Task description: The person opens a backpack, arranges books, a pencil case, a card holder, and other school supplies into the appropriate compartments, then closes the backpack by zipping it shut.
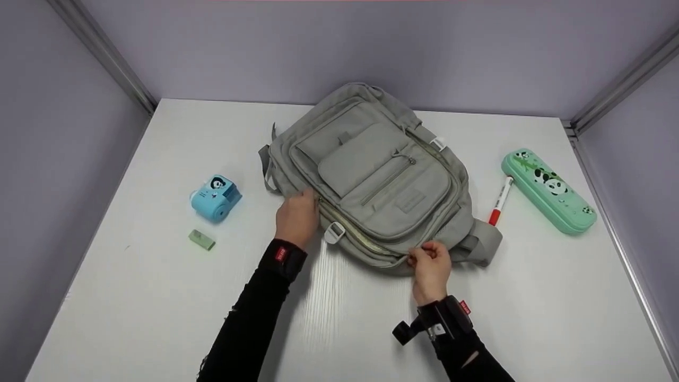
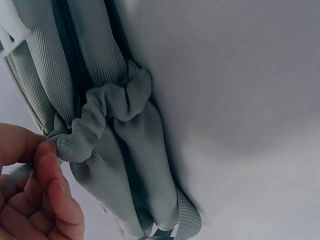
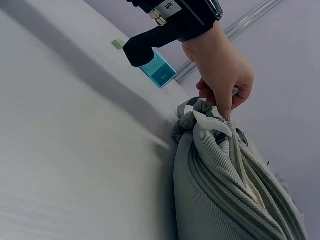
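A grey backpack (image 1: 379, 170) lies front side up on a white table, its main zipper (image 1: 358, 233) parted along the near edge, with pale lining in the gap. My left hand (image 1: 298, 217) pinches the zipper pull at the bag's left side; in the left wrist view a grey tab (image 2: 17, 175) shows between the fingers, beside the gathered side pocket (image 2: 107, 117). Thumb and fingers of my right hand (image 1: 432, 268) pinch the fabric by the zipper at the near right corner. The right wrist view shows the left hand (image 3: 222, 75) over the bag's edge.
Left of the bag stand a blue pencil sharpener (image 1: 216, 197) and a small green eraser (image 1: 201, 240). A red-capped marker (image 1: 501, 200) and a mint panda pencil case (image 1: 549, 191) lie to the right. Straps (image 1: 485, 244) spread from the bag. Grey panels (image 1: 265, 48) enclose the table.
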A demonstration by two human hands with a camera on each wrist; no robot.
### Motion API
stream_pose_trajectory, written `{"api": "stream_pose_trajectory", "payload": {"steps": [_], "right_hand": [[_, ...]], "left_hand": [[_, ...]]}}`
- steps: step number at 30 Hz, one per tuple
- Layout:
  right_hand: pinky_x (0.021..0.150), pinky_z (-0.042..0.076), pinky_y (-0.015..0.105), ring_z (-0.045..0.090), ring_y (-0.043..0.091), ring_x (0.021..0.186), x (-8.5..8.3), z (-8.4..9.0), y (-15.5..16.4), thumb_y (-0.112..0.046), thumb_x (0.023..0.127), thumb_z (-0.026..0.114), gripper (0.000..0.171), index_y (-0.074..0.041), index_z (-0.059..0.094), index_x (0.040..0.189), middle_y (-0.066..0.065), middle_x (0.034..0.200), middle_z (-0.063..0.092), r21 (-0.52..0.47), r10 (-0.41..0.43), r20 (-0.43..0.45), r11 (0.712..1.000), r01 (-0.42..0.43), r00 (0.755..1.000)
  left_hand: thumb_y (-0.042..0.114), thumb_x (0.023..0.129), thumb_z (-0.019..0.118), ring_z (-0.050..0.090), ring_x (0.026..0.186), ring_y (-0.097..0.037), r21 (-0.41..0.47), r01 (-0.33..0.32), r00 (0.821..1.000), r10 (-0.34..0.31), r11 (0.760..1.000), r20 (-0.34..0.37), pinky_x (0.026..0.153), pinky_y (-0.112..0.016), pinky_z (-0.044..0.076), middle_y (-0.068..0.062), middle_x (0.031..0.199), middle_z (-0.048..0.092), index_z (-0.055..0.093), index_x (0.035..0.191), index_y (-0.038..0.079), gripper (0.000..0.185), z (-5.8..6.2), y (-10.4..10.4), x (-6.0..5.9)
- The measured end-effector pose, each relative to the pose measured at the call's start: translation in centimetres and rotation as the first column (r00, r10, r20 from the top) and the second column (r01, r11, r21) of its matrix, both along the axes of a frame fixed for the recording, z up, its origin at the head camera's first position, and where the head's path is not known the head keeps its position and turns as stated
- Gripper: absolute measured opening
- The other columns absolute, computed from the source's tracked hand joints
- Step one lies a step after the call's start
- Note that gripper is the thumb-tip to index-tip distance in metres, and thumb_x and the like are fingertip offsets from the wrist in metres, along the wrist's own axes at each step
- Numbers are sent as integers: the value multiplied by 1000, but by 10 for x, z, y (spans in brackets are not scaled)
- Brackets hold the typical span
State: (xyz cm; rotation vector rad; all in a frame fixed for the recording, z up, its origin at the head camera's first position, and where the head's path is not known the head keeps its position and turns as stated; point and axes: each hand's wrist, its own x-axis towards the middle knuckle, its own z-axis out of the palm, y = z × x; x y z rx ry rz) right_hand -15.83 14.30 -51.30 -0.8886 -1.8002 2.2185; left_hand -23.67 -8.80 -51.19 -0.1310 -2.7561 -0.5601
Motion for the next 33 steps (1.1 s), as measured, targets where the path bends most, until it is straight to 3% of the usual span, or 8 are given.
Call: {"api": "stream_pose_trajectory", "payload": {"steps": [9,13,17,20,22,25,29,33], "right_hand": [[60,44,20,52,7,65,8,9,2,5,92,55,14,-3,45,97,-2,75,49,35,49,25,998,-50,998],[62,43,21,51,7,68,13,19,6,3,94,53,11,-4,45,98,-3,78,49,34,52,18,998,-52,999],[65,43,21,50,7,70,18,29,13,1,97,49,9,-7,45,98,-4,82,49,-59,54,-2,997,-54,999],[68,44,22,52,7,71,22,34,19,0,99,47,10,-9,47,95,-4,83,50,-141,70,-23,987,-72,997],[69,44,22,53,8,72,23,36,22,-1,100,46,11,-10,47,94,-4,83,51,-167,87,-33,982,-91,996],[69,45,22,53,8,72,23,36,26,0,99,46,11,-9,48,95,-4,82,52,-139,106,-45,984,-111,993],[67,46,21,55,6,71,15,32,35,2,97,48,9,-6,51,99,-5,84,54,21,114,-47,993,-113,992],[62,44,20,52,5,67,-4,29,53,1,95,49,20,3,54,115,-7,82,53,193,143,-5,971,-139,990]], "left_hand": [[10,81,76,63,81,-33,-90,47,984,-62,995,-165,72,-41,53,-15,89,66,67,91,0,16,1,18,21],[10,82,75,61,84,-27,-51,171,973,-177,984,-151,75,-38,52,-11,91,63,67,89,3,13,7,39,37],[14,83,74,61,86,-21,-35,373,923,-375,927,-93,76,-34,52,-5,91,63,68,89,8,10,9,64,55],[20,85,74,60,86,-18,-77,458,886,-462,886,-41,76,-32,51,-2,90,62,68,89,12,11,6,80,65],[23,86,73,61,86,-17,-111,468,881,-472,877,-18,76,-31,50,0,90,61,68,89,13,11,3,88,68],[23,86,72,61,87,-17,-148,443,892,-451,884,-22,76,-31,50,0,90,61,68,88,14,10,-1,96,70],[17,83,71,62,82,-16,-178,402,903,-421,898,-85,71,-29,51,0,88,61,68,88,14,7,-9,102,71],[19,85,71,63,75,-15,-193,365,910,-393,911,-133,66,-28,51,2,86,62,68,87,15,5,-15,104,76]]}}
